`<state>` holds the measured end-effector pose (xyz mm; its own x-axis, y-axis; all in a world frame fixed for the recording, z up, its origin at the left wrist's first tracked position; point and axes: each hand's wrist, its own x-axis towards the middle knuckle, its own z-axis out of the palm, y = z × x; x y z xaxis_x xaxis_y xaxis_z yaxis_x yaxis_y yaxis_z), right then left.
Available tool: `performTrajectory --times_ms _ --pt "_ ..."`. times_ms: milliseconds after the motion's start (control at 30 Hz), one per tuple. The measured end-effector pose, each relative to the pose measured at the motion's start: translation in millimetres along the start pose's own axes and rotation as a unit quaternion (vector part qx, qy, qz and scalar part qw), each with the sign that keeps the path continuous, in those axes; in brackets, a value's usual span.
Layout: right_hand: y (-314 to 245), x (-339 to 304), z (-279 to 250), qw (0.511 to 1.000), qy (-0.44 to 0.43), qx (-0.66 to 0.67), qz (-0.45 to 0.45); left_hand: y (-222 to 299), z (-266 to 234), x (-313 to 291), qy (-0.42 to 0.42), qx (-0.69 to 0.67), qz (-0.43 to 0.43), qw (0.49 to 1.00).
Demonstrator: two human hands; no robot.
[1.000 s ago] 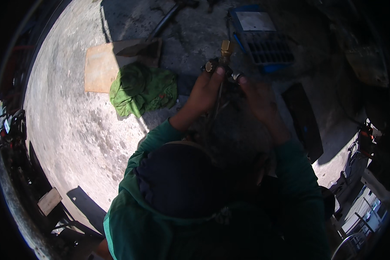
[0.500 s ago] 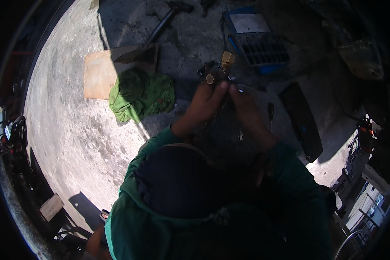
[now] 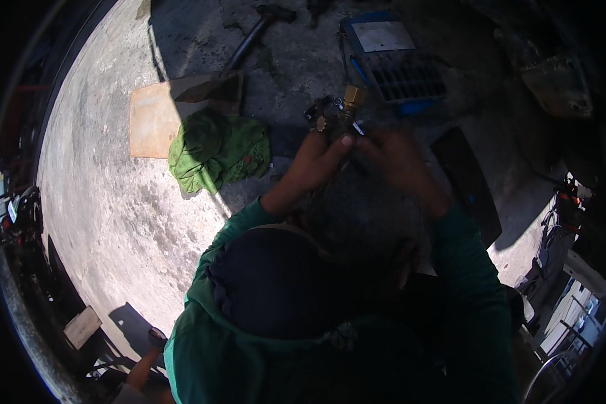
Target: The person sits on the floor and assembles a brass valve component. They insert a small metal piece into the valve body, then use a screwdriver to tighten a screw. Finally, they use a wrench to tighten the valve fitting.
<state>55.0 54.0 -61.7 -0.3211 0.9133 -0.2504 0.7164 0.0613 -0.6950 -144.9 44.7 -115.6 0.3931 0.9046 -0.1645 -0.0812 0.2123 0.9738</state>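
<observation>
My left hand (image 3: 313, 160) is closed around the lower part of a brass fitting (image 3: 353, 98) with a hex-sided end pointing away from me. A round ridged brass knob (image 3: 321, 124) sticks out beside the left fingers. My right hand (image 3: 398, 159) is close against the same fitting, its thumb and fingers pinched together. Between the hands and the hex end shows a small shiny metal piece (image 3: 358, 128); deep shade hides whether the right fingers grip it. A small dark object with a metal ring (image 3: 337, 102) is just beyond the knob.
On the concrete floor are a green cloth (image 3: 225, 151) overlapping a flat board (image 3: 148, 121), a hammer (image 3: 252, 40), and a blue compartment case (image 3: 404, 74). To the right is a dark curved panel (image 3: 470, 185). Another person's leg (image 3: 143, 367) shows at lower left.
My right hand has shifted right and slightly away from the left, its wrist turning outward. The small shiny piece is more visible. My left hand still holds the fitting, slightly lower.
</observation>
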Motion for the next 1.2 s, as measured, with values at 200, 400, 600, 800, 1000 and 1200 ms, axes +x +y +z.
performTrajectory --times_ms 200,400,600,800,1000,1200 --pt "-8.9 -1.0 4.4 0.998 -0.022 -0.054 -0.019 -4.2 -4.5 -3.7 0.032 0.005 0.009 0.999" --pt "-6.3 -4.4 1.2 0.99 -0.076 0.072 -0.091 -6.2 -26.7 -4.0 0.077 -0.054 -0.07 0.993" --pt "5.5 0.7 -28.6 0.976 -0.198 0.065 -0.059 -5.6 -47.3 -4.7 0.082 -0.055 -0.044 0.994" --pt "4.4 -10.2 13.5 0.99 -0.103 0.091 -0.029 -1.0 -43.6 -5.9 0.112 -0.072 -0.044 0.99" --pt "-10.6 -16.9 25.5 0.991 -0.071 0.112 -0.009 -5.0 -50.7 -5.7 0.101 -0.078 0.01 0.992" --pt "-5.1 -5.0 7.8 0.982 -0.105 0.159 0.01 -31.8 -56.5 6.0 0.082 -0.191 -0.036 0.977"
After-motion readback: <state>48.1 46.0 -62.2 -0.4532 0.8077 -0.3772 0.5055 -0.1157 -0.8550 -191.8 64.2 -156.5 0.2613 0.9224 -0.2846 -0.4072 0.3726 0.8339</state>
